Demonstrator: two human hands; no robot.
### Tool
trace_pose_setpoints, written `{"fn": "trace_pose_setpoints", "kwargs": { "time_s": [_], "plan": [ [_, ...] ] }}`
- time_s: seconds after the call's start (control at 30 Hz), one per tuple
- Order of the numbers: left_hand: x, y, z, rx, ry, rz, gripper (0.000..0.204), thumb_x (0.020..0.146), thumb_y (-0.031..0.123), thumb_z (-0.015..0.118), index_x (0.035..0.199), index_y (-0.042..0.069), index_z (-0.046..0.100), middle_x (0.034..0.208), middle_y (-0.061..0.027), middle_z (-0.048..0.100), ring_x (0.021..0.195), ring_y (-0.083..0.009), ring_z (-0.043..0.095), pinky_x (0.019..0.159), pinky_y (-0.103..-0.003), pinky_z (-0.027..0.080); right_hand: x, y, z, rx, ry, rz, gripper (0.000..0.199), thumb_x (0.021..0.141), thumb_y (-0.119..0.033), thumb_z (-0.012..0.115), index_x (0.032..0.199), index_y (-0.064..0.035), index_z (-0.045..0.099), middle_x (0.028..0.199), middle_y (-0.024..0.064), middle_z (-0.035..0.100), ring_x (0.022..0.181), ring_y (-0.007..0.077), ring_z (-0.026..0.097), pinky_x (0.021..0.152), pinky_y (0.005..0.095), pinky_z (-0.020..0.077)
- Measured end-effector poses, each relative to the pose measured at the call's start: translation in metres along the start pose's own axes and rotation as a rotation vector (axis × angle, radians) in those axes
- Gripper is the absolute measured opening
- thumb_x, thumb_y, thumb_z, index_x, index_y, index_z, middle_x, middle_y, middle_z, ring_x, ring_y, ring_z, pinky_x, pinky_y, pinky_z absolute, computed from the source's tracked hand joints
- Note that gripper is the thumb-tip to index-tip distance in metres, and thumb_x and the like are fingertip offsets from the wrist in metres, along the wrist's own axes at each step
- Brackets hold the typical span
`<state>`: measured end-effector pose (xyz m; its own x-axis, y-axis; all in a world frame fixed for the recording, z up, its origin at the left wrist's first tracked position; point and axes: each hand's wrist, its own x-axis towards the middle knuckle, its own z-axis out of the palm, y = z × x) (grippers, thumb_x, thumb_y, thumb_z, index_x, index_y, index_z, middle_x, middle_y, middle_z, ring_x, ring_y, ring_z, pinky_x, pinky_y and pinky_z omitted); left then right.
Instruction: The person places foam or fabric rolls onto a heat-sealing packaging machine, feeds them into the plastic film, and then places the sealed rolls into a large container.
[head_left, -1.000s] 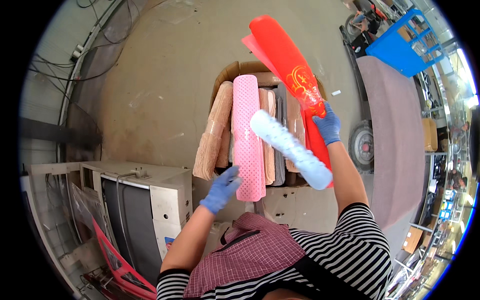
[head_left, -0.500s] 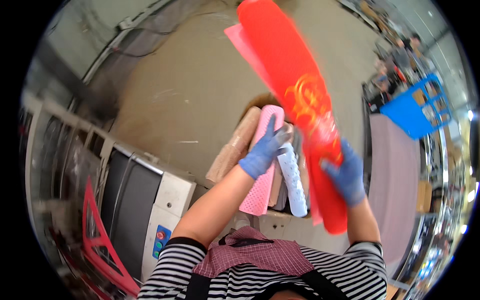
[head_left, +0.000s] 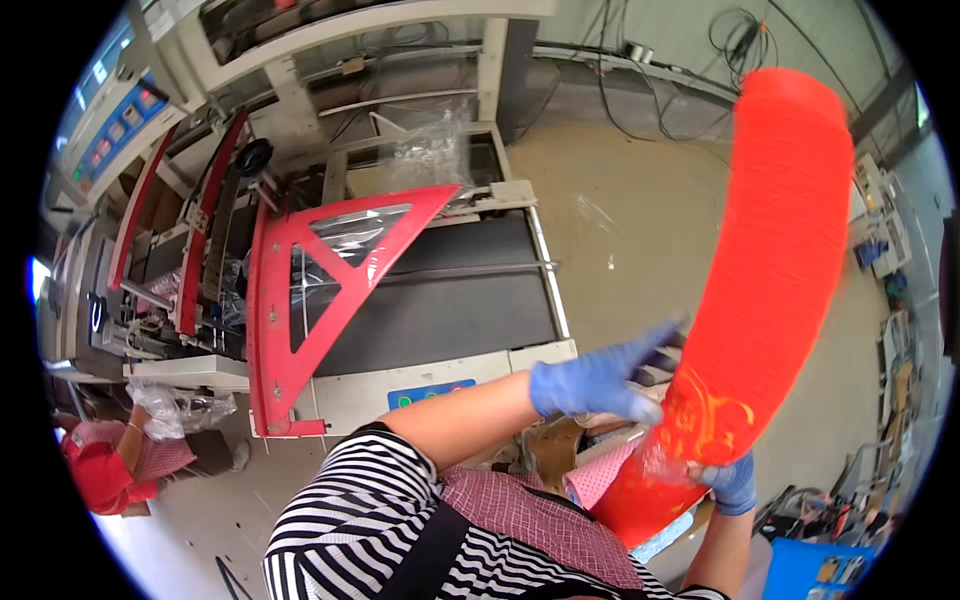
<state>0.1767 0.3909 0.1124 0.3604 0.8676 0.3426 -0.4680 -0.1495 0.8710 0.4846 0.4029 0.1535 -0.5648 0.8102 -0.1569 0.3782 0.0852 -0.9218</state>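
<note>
A long red rolled mat (head_left: pixel 780 230) with a yellow pattern slants up across the right side, its far end raised. Clear film glints around its lower part. My right hand (head_left: pixel 735 485), in a blue glove, is closed around the roll's right edge, low down. On the other side my left hand (head_left: pixel 605 375), also gloved, has its fingers spread beside the roll; whether the fingertips touch it I cannot tell. Below, partly hidden by the roll, lie a pink perforated mat (head_left: pixel 603 475) and a light blue mat (head_left: pixel 663 538).
To the left stands a machine with a dark conveyor belt (head_left: pixel 450 310), a red triangular guard (head_left: pixel 355 290) and a blue button panel (head_left: pixel 430 392). Another person in red (head_left: pixel 95 465) is at the far left with clear plastic. A blue crate (head_left: pixel 815 570) shows at the lower right.
My view has swung left, bringing the machine into the middle. My left hand has come off the pink mat and is now beside the red roll, which my right hand still holds.
</note>
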Motion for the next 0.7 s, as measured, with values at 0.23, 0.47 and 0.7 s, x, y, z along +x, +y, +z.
{"fn": "trace_pose_setpoints", "kwargs": {
  "time_s": [0.23, 0.47, 0.7],
  "plan": [
    [-0.066, 0.05, -0.118, -0.519, 0.501, 0.088, 0.105, 0.072, 0.061, 0.077, 0.151, 0.015, 0.026, 0.146, -0.0117, 0.042, 0.133, -0.0304, 0.043, 0.103, -0.051, 0.043, 0.118, -0.036, 0.045, -0.815, 0.169, -0.22, 0.085, 0.06, -0.013, 0.079, 0.138, -0.0083, 0.047, 0.104, 0.0139, 0.062, 0.093, 0.0317, 0.061, 0.083, 0.0422, 0.0499],
    [-0.105, -0.106, -0.221, -0.905, 0.848, -0.037, 0.058, 0.085, 0.036, 0.074, 0.133, 0.015, 0.048, 0.13, -0.0104, 0.055, 0.118, -0.0317, 0.054, 0.1, -0.054, 0.046, 0.261, 0.04, 0.028, -1.537, 0.023, -0.333, 0.088, 0.061, -0.019, 0.076, 0.143, -0.0208, 0.045, 0.104, 0.0109, 0.057, 0.099, 0.0291, 0.055, 0.088, 0.0441, 0.0442],
    [-0.133, -0.124, -0.256, -0.849, 1.228, -0.22, 0.054, 0.091, 0.034, 0.068, 0.133, 0.009, 0.046, 0.129, -0.0193, 0.053, 0.114, -0.0359, 0.057, 0.095, -0.053, 0.05, 0.374, 0.072, 0.07, -1.533, -0.279, -0.382, 0.08, 0.068, -0.019, 0.072, 0.143, -0.0259, 0.045, 0.101, 0.0107, 0.057, 0.096, 0.0289, 0.056, 0.087, 0.0423, 0.0452]
  ]
}}
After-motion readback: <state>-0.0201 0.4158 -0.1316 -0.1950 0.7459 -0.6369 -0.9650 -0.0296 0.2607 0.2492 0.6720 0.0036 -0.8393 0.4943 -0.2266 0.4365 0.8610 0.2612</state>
